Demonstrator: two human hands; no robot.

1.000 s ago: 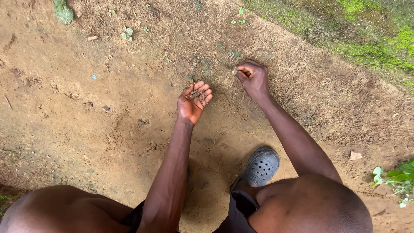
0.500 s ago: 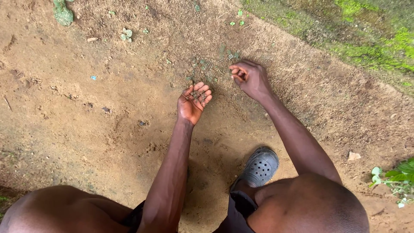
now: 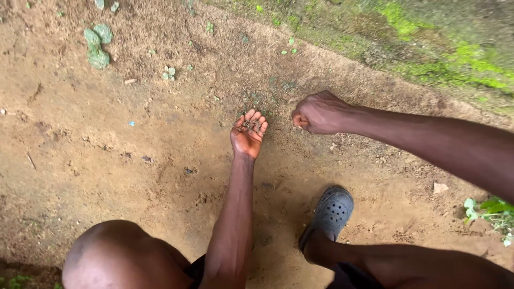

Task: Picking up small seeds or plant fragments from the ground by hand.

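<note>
**Two hands over bare dirt, a palmful of tiny weeds**

Brown dirt (image 3: 107, 160) fills almost the whole view, loose and crumbly, with a band of green moss (image 3: 428, 48) running across the top right corner.

Two hands are in view, both the person's own. One left hand (image 3: 247, 134) lies palm up just above the ground, fingers half curled into a shallow cup. One right hand (image 3: 319, 112) hangs just beside it, to its right, closed into a fist with the knuckles up; whether anything is pinched inside cannot be told.

One small heap of seedlings (image 3: 250, 125) rests in the left palm near the fingers. It looks like a tangle of thin dark stems and specks of dull green, too small to count singly. More of the same sprouts (image 3: 267, 93) dot the soil just beyond both hands.

One grey clog (image 3: 332, 211) with round holes stands on the dirt below the right hand. One bare knee (image 3: 120, 251) shows at the bottom left. One cluster of three round leaves (image 3: 96, 45) grows at the upper left, one leafy plant (image 3: 490, 211) at the right edge, and one pale stone (image 3: 440, 188) lies near it.
</note>
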